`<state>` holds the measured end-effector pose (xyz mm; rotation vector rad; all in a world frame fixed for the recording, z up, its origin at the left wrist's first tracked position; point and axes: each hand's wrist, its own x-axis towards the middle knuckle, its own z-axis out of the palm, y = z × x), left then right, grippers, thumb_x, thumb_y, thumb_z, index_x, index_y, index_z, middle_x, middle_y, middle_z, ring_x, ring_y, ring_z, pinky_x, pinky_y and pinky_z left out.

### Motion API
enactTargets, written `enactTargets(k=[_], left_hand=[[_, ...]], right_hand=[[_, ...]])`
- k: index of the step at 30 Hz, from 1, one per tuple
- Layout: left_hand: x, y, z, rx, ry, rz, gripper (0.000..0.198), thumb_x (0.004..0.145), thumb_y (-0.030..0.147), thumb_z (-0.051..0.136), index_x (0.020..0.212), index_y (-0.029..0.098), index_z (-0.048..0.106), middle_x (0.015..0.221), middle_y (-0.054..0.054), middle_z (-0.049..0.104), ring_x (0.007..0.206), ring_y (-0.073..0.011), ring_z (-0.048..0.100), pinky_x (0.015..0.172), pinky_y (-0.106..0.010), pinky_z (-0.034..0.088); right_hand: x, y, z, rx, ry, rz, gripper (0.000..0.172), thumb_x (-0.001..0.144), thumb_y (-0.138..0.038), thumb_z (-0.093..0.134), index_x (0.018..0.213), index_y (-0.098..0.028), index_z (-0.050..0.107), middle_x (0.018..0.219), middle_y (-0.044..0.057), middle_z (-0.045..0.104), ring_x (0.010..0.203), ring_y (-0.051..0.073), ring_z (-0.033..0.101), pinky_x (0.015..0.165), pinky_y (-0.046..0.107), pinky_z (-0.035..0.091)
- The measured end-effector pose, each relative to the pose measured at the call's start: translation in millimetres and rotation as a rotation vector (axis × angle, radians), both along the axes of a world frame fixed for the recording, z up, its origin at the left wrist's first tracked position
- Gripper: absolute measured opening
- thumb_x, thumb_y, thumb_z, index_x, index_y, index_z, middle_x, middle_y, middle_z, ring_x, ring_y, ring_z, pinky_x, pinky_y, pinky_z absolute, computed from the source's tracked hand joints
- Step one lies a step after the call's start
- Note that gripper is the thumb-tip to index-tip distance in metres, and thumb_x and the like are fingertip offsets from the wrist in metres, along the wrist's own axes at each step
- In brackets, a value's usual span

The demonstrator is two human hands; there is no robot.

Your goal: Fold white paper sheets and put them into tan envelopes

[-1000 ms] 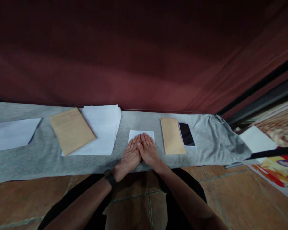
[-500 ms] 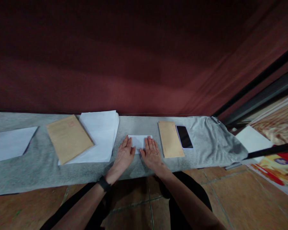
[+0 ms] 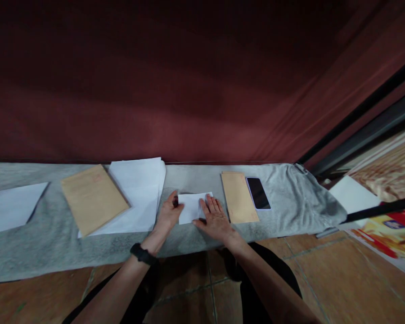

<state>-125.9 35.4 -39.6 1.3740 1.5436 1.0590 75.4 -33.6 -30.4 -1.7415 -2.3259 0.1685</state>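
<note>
A small folded white paper (image 3: 190,208) lies on the grey cloth between my hands. My left hand (image 3: 169,213) is at its left edge, thumb near the paper and fingers curled but apart, with nothing visibly gripped. Over the paper's right part, my right hand (image 3: 214,219) rests flat with its fingers spread. Just right of that hand lie narrow brown envelopes (image 3: 240,197), and beside them a dark-screened phone (image 3: 258,193) in a pale purple case.
Large white sheets (image 3: 138,180) lie left of my hands, partly under a big brown envelope (image 3: 93,198). Another white sheet (image 3: 13,204) is at the far left. A dark red surface rises behind the cloth-covered bench (image 3: 189,175). Colourful packaging (image 3: 391,238) shows at the right.
My left hand has drawn back from the top of the folded paper to its left edge. The paper sits slightly lower and nearer to me. My right hand stays on its right part.
</note>
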Motion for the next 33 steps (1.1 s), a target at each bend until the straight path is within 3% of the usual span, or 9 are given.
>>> enactTargets(k=[5, 10, 15, 19, 23, 26, 28, 31, 33], left_hand=[[1, -7, 26.1, -0.182, -0.348, 0.019, 0.070, 0.066, 0.020, 0.062, 0.136, 0.017, 0.060, 0.091, -0.002, 0.072, 0.069, -0.0143, 0.066, 0.060, -0.024, 0.052], [-6, -3, 46.2, -0.230, -0.480, 0.006, 0.052, 0.062, 0.021, 0.061, 0.112, 0.014, 0.071, 0.098, -0.008, 0.076, 0.072, -0.0156, 0.067, 0.059, -0.024, 0.051], [-4, -6, 63.9, -0.262, -0.601, -0.112, 0.028, 0.070, 0.029, 0.061, 0.089, 0.013, 0.071, 0.098, -0.013, 0.076, 0.087, -0.0223, 0.074, 0.077, -0.034, 0.059], [-1, -14, 68.4, -0.242, -0.412, -0.178, 0.029, 0.071, 0.040, 0.074, 0.086, 0.015, 0.071, 0.068, -0.003, 0.069, 0.060, -0.0143, 0.065, 0.052, -0.023, 0.047], [-3, -18, 59.6, -0.269, -0.322, -0.178, 0.035, 0.069, 0.049, 0.078, 0.078, 0.017, 0.067, 0.054, 0.006, 0.056, 0.040, -0.0069, 0.046, 0.038, -0.019, 0.026], [-4, -19, 50.5, -0.264, -0.322, -0.169, 0.027, 0.072, 0.040, 0.075, 0.081, 0.018, 0.063, 0.061, 0.003, 0.064, 0.042, -0.0091, 0.053, 0.038, -0.019, 0.033], [-3, -19, 45.3, -0.294, -0.319, -0.141, 0.017, 0.078, 0.032, 0.067, 0.084, 0.018, 0.059, 0.062, 0.002, 0.067, 0.045, -0.0116, 0.059, 0.041, -0.020, 0.041], [2, -19, 39.5, -0.379, -0.282, -0.105, 0.004, 0.085, 0.021, 0.055, 0.090, 0.020, 0.053, 0.059, 0.002, 0.067, 0.049, -0.0144, 0.065, 0.047, -0.022, 0.050], [5, -19, 36.6, -0.413, -0.240, -0.093, 0.007, 0.088, 0.017, 0.050, 0.094, 0.020, 0.051, 0.057, 0.003, 0.065, 0.048, -0.0155, 0.067, 0.048, -0.024, 0.052]], right_hand=[[5, 4, 11.8, -0.024, 0.065, 0.065, 0.076, 0.093, -0.048, 0.067, 0.157, -0.017, 0.041, 0.164, 0.017, 0.036, 0.152, 0.030, 0.035, 0.125, 0.051, 0.026], [21, 21, 22.4, -0.056, 0.439, -0.041, 0.042, 0.094, -0.016, 0.049, 0.128, -0.027, 0.071, 0.127, 0.002, 0.074, 0.114, 0.018, 0.070, 0.103, 0.033, 0.054], [36, 40, 24.6, 0.033, 0.932, -0.180, 0.024, 0.091, -0.037, 0.061, 0.097, -0.020, 0.076, 0.084, 0.003, 0.077, 0.074, 0.019, 0.071, 0.066, 0.028, 0.058], [38, 50, 17.4, 0.001, 1.104, -0.247, 0.031, 0.086, -0.048, 0.067, 0.094, -0.019, 0.072, 0.067, -0.002, 0.068, 0.055, 0.014, 0.058, 0.048, 0.022, 0.046], [32, 56, 7.7, 0.028, 1.029, -0.275, 0.034, 0.089, -0.043, 0.062, 0.110, -0.017, 0.070, 0.076, 0.001, 0.071, 0.060, 0.015, 0.059, 0.053, 0.024, 0.049], [25, 58, 5.3, 0.112, 0.833, -0.330, 0.044, 0.096, -0.037, 0.052, 0.133, -0.016, 0.061, 0.094, 0.007, 0.074, 0.071, 0.018, 0.065, 0.064, 0.029, 0.056], [19, 56, 6.0, 0.199, 0.668, -0.347, 0.049, 0.098, -0.034, 0.046, 0.143, -0.014, 0.052, 0.118, 0.013, 0.071, 0.096, 0.022, 0.069, 0.084, 0.035, 0.058], [3, 48, 6.0, 0.264, 0.521, -0.305, 0.049, 0.099, -0.031, 0.045, 0.145, -0.014, 0.051, 0.146, 0.016, 0.057, 0.135, 0.026, 0.052, 0.113, 0.044, 0.045], [-12, 38, 2.9, 0.223, 0.432, -0.220, 0.048, 0.101, -0.029, 0.043, 0.146, -0.015, 0.052, 0.153, 0.014, 0.052, 0.143, 0.024, 0.045, 0.118, 0.043, 0.040]])
